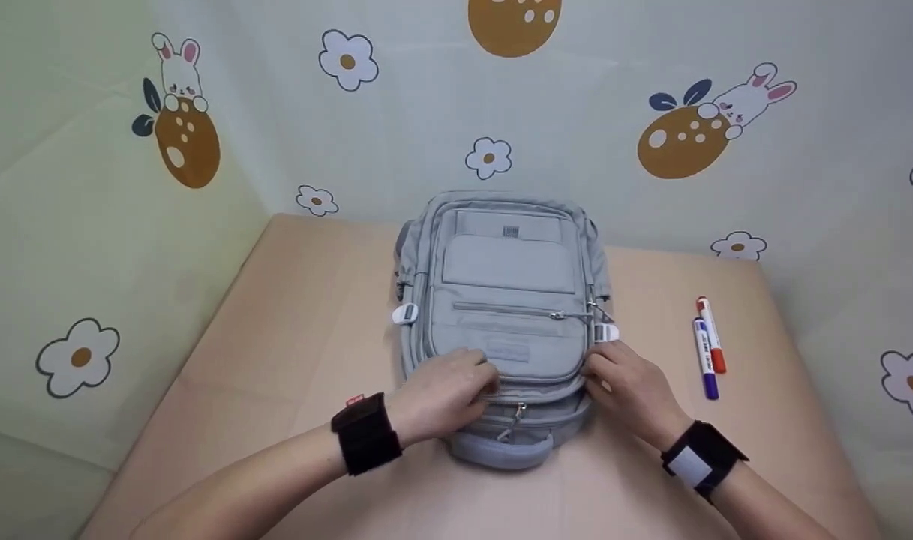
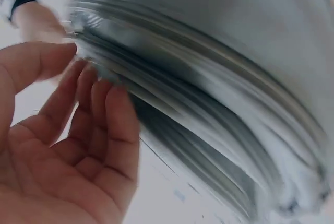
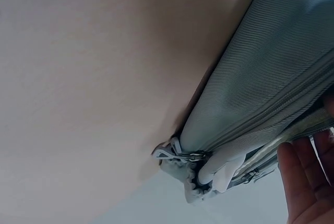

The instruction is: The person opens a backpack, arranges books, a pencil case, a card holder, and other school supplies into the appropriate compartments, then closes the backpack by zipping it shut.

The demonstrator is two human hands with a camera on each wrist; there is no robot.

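That bag (image 1: 509,315) looks soft; I'd lift its handle (image 1: 505,454). Right hand (image 1: 635,388) pinches its edge; left hand (image 1: 447,391), fingers loosely curled, seems empty.

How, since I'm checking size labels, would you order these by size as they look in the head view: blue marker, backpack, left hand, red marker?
Largest to smallest:
1. Backpack
2. Left hand
3. Blue marker and red marker: they look alike in size and partly overlap, so I won't rank them.
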